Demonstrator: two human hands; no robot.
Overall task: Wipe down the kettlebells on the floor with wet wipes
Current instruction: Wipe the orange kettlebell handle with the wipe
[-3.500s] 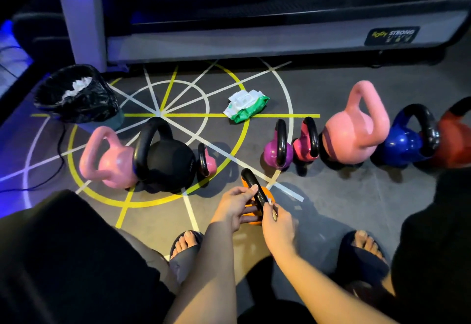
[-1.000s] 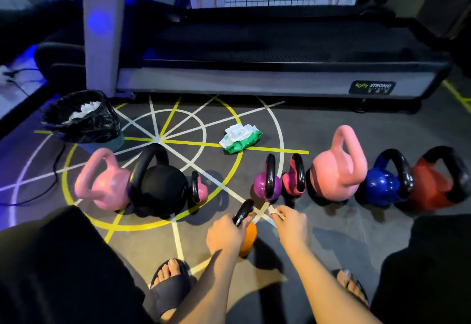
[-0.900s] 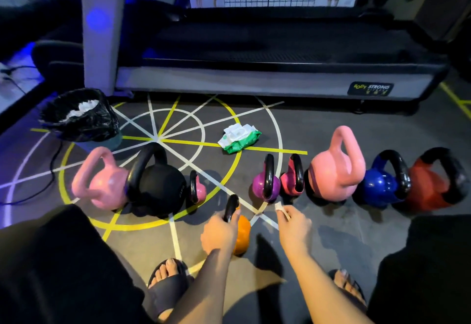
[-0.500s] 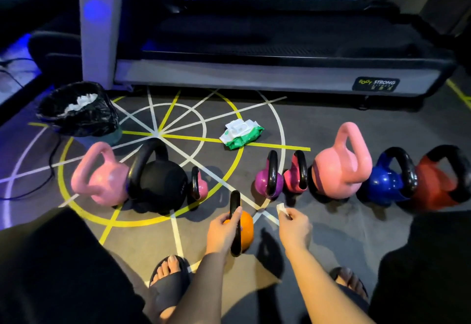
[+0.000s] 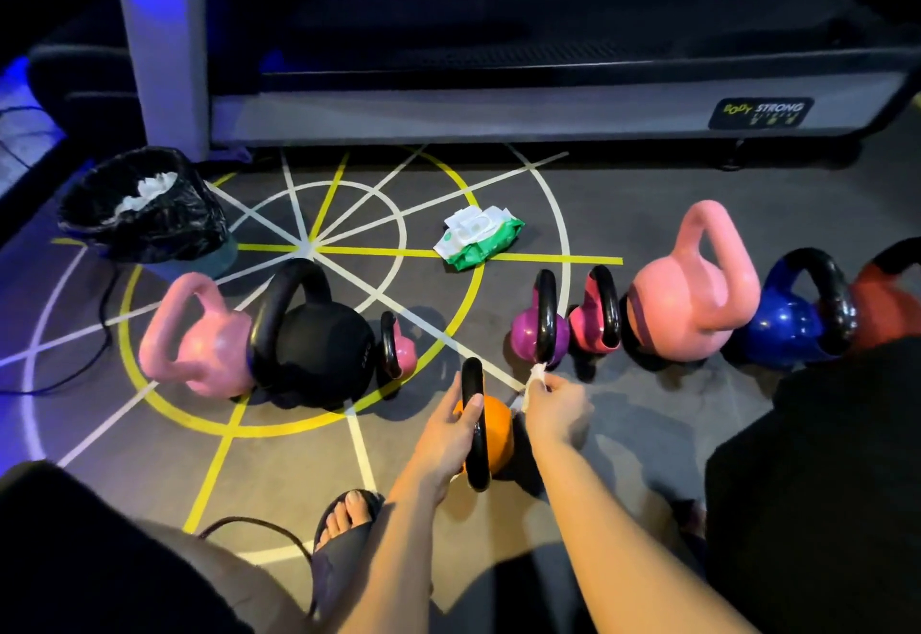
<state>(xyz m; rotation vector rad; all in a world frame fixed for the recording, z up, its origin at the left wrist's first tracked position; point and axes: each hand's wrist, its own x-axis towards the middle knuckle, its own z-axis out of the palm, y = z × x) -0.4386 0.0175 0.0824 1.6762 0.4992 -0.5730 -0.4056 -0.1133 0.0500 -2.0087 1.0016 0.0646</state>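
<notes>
Orange kettlebell (image 5: 496, 429): low over the floor (image 5: 648, 424), on the near side of the row of kettlebells; its black handle runs edge-on toward the person. Whether it rests on the floor or is lifted cannot be told.
Left hand (image 5: 446, 434): fingers and thumb curled round the black handle, with the orange body just to its right.
Right hand (image 5: 558, 409): just right of the orange kettlebell and apart from it, thumb and fingers pinching a white wet wipe (image 5: 536, 376) that sticks up toward the purple kettlebell (image 5: 538, 334).
Change: 3.5 s ago both hands were together on the handle, the right one against it with the wipe. Now the right hand is off the handle. Since 0.5 s ago, both hands have hardly shifted.
Row, left part: pink kettlebell (image 5: 194, 339), black kettlebell (image 5: 319, 339) and small pink kettlebell (image 5: 401, 349), touching side by side.
Row, right part: the purple one, magenta kettlebell (image 5: 593, 324), large pink kettlebell (image 5: 692, 299), blue kettlebell (image 5: 792, 324) and red kettlebell (image 5: 887, 304).
Wet wipe pack (image 5: 478, 242): green and white, on the yellow floor line beyond the row; its print is too small to read.
Bin (image 5: 144, 204): black liner, white used wipes inside, at the far left of the floor.
Writing: a label (image 5: 757, 112) on the treadmill's grey base reads "BODY STRONG".
</notes>
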